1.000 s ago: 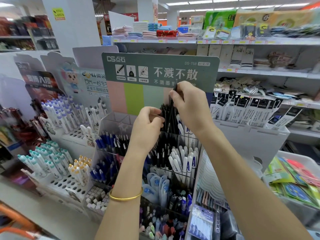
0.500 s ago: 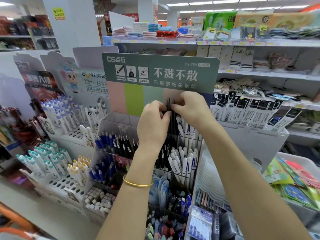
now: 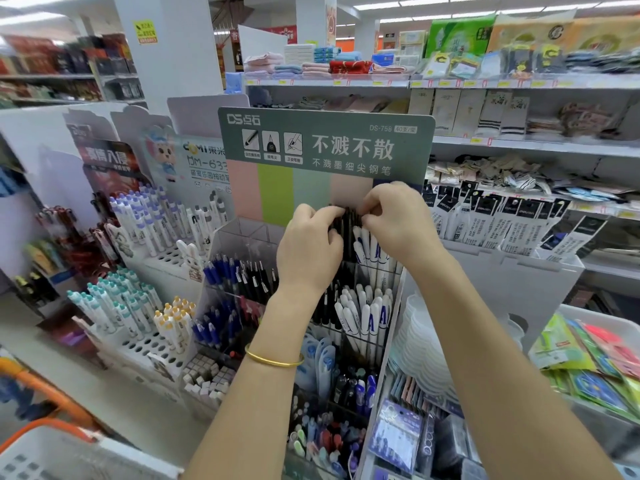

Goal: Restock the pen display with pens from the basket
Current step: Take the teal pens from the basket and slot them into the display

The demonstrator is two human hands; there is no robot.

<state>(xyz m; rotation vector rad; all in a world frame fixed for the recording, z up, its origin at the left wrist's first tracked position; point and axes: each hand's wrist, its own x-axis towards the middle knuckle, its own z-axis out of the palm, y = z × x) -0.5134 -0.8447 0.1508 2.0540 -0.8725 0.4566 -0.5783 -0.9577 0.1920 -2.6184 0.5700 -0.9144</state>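
Both hands meet at the top tier of the display. The left hand (image 3: 310, 251) has its fingers curled round a bunch of black pens (image 3: 348, 225) from the left. The right hand (image 3: 394, 220) pinches the same bunch from the right, its fingertips bent in over the pen tops. The pens stand upright between the two hands, with their lower ends down in a top compartment. How deep they sit is hidden by the left hand. A gold bangle (image 3: 273, 360) circles the left wrist.

Just right of the bunch, touching it, stand white pens (image 3: 370, 247) with blue lettering, and more of them fill the tier below. Blue pens (image 3: 221, 271) and dark ones fill compartments to the left. The display (image 3: 242, 237) is clear plastic, stepped in tiers. Behind it rises a green header card (image 3: 325, 140) with pastel stripes underneath.

Further left, a white rack (image 3: 145, 344) with round holes holds capped pens in purple, teal and yellow. To the right hang black-and-white packs (image 3: 502, 223), and below them a bin holds bright packets (image 3: 595, 358). Folded towels (image 3: 311, 64) lie on the shelf behind. The basket (image 3: 34, 452), white with an orange handle, sits at the lower left corner, well apart from the hands. Its contents are out of view.
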